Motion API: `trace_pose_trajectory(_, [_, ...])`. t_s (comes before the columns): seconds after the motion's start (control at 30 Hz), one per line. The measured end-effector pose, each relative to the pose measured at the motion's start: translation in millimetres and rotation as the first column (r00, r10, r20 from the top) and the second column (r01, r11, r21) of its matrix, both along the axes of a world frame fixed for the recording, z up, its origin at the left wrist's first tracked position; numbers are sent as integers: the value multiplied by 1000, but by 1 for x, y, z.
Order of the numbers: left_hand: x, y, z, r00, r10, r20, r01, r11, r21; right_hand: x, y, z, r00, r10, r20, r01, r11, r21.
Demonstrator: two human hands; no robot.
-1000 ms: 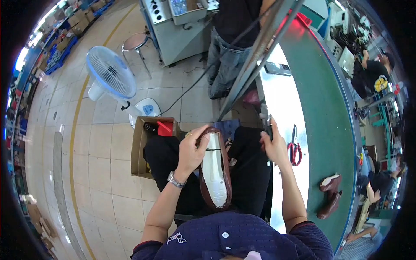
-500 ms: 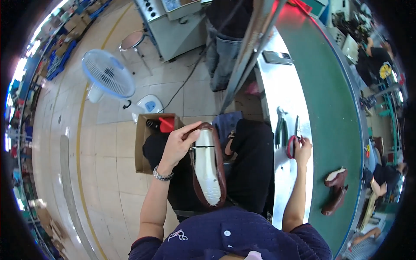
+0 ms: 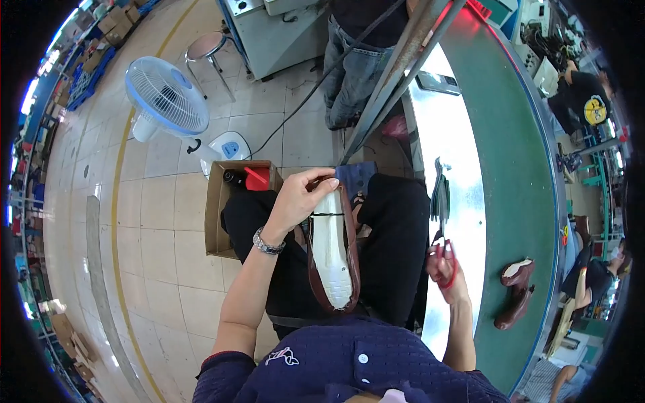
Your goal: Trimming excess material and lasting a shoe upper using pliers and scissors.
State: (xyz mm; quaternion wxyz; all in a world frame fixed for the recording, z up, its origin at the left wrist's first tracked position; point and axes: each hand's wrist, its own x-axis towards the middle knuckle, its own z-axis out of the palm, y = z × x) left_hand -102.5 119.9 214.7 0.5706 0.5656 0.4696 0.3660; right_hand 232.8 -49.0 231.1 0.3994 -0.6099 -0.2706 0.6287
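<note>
My left hand (image 3: 295, 205) grips a brown shoe (image 3: 332, 258) by one end, over my lap. The shoe's long white underside faces up, edged with brown upper material, and a thin dark strip crosses it near my fingers. My right hand (image 3: 449, 277), slightly blurred, is closed on red-handled scissors (image 3: 453, 262) at the near edge of the metal bench. The scissors' blades point away from me, toward a pair of dark-handled pliers (image 3: 440, 195) lying on the metal.
A metal strip (image 3: 463, 235) borders a green conveyor surface (image 3: 510, 188); two brown shoes (image 3: 516, 295) lie there. A phone (image 3: 438, 82) sits farther up. To my left stand a cardboard box (image 3: 218, 215) and a fan (image 3: 168, 97). A person (image 3: 356, 67) stands ahead, beside a slanted metal post (image 3: 396, 77).
My right hand has lifted the scissors and drawn them left and nearer to me. My left hand and the shoe have shifted slightly right and farther away.
</note>
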Motion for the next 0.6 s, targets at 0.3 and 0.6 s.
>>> trace_pose_trajectory(0.3, [9, -80, 5, 975, 221, -3, -220, 971, 96, -80, 7, 63, 763, 454, -460, -566, 814, -135])
trace_pose_trajectory(0.6, [18, -92, 5, 977, 212, 22, -213, 976, 46, -123, 16, 49, 842, 447, -302, -501, 856, -130])
